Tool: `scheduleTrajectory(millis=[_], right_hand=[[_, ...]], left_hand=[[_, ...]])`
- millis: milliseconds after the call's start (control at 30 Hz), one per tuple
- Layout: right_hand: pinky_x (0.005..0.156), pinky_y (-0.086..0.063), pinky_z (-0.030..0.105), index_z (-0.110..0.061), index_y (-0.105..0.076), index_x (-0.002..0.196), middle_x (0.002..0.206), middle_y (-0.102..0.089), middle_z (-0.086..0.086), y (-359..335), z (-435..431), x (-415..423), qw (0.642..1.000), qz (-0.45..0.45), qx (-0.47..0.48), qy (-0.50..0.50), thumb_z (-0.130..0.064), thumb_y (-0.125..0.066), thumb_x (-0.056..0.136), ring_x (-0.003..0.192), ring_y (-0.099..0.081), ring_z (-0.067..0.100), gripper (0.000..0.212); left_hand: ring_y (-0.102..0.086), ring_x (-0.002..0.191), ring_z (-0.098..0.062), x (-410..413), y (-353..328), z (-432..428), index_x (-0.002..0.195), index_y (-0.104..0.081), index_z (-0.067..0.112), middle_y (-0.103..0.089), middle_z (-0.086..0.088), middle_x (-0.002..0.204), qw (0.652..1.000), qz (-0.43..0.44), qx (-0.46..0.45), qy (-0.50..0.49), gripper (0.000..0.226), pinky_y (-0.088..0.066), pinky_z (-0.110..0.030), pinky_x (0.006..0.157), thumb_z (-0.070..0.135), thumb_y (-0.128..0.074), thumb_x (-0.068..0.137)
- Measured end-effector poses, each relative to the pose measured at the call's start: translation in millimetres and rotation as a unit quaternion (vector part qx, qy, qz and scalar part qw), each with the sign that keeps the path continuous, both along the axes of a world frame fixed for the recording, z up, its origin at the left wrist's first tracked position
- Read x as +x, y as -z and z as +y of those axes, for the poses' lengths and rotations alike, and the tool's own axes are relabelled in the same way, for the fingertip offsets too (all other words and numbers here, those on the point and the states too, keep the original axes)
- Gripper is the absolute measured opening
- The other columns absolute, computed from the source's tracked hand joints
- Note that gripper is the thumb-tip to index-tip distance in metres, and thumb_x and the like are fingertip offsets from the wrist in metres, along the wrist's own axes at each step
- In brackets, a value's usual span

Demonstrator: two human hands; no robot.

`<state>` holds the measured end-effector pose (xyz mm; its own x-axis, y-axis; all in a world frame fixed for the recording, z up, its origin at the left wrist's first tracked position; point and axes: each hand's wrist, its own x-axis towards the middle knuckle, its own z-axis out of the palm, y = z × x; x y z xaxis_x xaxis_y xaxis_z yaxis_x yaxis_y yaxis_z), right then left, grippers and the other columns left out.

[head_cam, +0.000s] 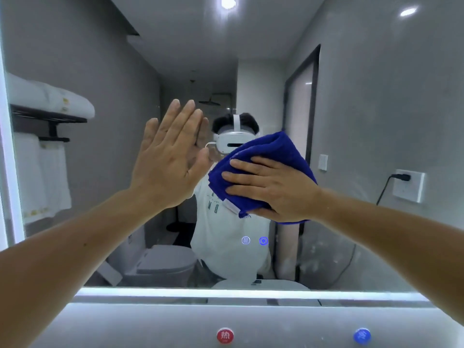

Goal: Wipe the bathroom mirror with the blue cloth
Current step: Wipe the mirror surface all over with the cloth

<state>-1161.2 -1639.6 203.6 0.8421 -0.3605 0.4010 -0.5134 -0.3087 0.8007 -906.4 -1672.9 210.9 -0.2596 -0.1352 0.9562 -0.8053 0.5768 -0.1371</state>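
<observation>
Two round knobs sat nearest, on the grey panel [125, 327] below the mirror: one red knob [225, 335] near centre and one blue knob [362, 335] to its right. The colours probably marked hot and cold.

One lit strip [251, 293] ran along the lower edge of the mirror [376, 121].

Two hands were raised to the glass. The left hand [170, 156] was fully opened, fingers straight and close together, palm toward the glass and holding nothing. It probably braced the person against the mirror, but actual contact could not be confirmed. The right hand [271, 187] lay flat with fingers spread over the one blue cloth [261, 154], pressing it onto the glass just right of centre. Spread fingers would load a wide patch of cloth, which suits wiping. The cloth was bunched in folds, giving a thick pad under the palm.

Two small lit icons [254, 240] showed in the glass below the cloth. Faint spots remained at lower right, so that area probably awaited wiping.

Farther off, as reflections only:
- one toilet [160, 262], lower left;
- one towel rack [50, 116], left;
- one wall socket [408, 185] with one plug, right;
- two ceiling lights [228, 2].
</observation>
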Motion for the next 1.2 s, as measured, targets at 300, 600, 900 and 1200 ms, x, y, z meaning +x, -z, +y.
scheduleTrajectory(millis=[300,600,900,1200], right_hand=[[0.120,-0.021,0.047,-0.015,-0.051,0.142,0.151,-0.044,0.004,33,6,-18,0.997,-0.068,-0.014,-0.022,-0.032,-0.059,0.096,0.146,-0.029,0.026,0.049],[0.118,-0.023,0.050,-0.014,-0.050,0.142,0.153,-0.040,0.004,119,27,-78,0.974,-0.221,-0.040,0.008,-0.027,-0.052,0.096,0.146,-0.029,0.027,0.047],[0.116,-0.027,0.047,-0.014,-0.053,0.140,0.152,-0.042,0.003,215,40,-79,0.973,-0.228,-0.007,0.044,-0.023,-0.056,0.093,0.143,-0.034,0.027,0.048],[0.117,-0.025,0.049,-0.010,-0.054,0.136,0.151,-0.043,0.008,160,35,-66,0.965,-0.242,-0.069,0.081,-0.019,-0.050,0.094,0.144,-0.032,0.029,0.043]], left_hand=[[-0.008,0.152,-0.019,-20,41,15,0.154,-0.023,0.012,-0.019,-0.004,0.163,0.999,-0.050,0.011,0.004,0.063,-0.010,-0.048,0.121,0.043,-0.027,0.100],[-0.002,0.152,-0.021,-16,58,5,0.156,-0.013,0.013,-0.013,-0.005,0.164,0.996,-0.072,0.025,-0.036,0.063,-0.010,-0.052,0.121,0.042,-0.022,0.101],[-0.009,0.152,-0.022,-33,65,26,0.154,-0.023,0.010,-0.019,-0.005,0.163,0.997,-0.064,0.044,0.017,0.063,-0.008,-0.048,0.121,0.041,-0.025,0.099],[-0.004,0.152,-0.020,-53,64,24,0.155,-0.018,0.013,-0.013,-0.004,0.164,0.994,-0.079,0.072,0.020,0.065,-0.006,-0.048,0.122,0.044,-0.021,0.099]])
